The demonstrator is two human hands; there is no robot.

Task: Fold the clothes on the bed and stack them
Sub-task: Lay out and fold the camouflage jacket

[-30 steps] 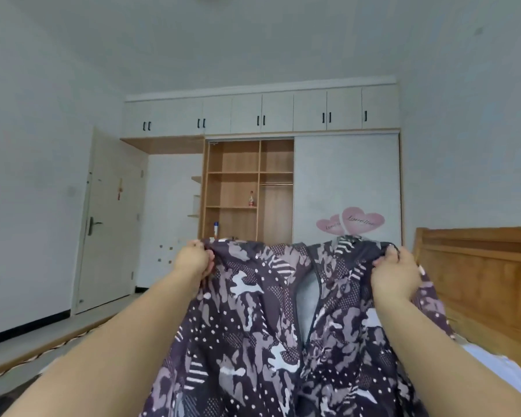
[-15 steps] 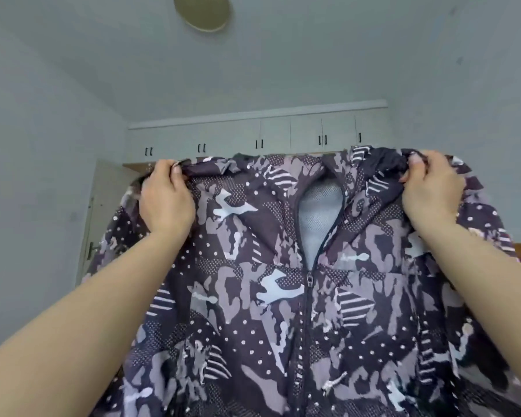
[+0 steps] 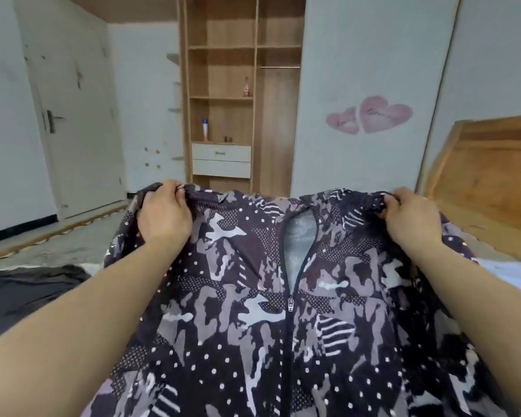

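A dark purple camouflage zip jacket (image 3: 253, 311) with white dots and stripes is spread out in front of me, its front facing up and the zipper partly undone over grey mesh lining. My left hand (image 3: 163, 218) grips the jacket's left shoulder edge. My right hand (image 3: 412, 221) grips the right shoulder edge. Both arms are stretched forward and hold the top edge taut. The jacket's lower part runs out of the frame at the bottom.
A dark garment (image 3: 24, 290) lies on the bed at the left. White bedding (image 3: 512, 275) shows at the right beside the wooden headboard (image 3: 487, 170). Ahead stand an open wooden wardrobe (image 3: 241, 94) and a white door (image 3: 73, 121).
The jacket was lifted high half a second ago. My hands have since brought it down and forward, still gripping both shoulders, and the view has tilted down to the bed.
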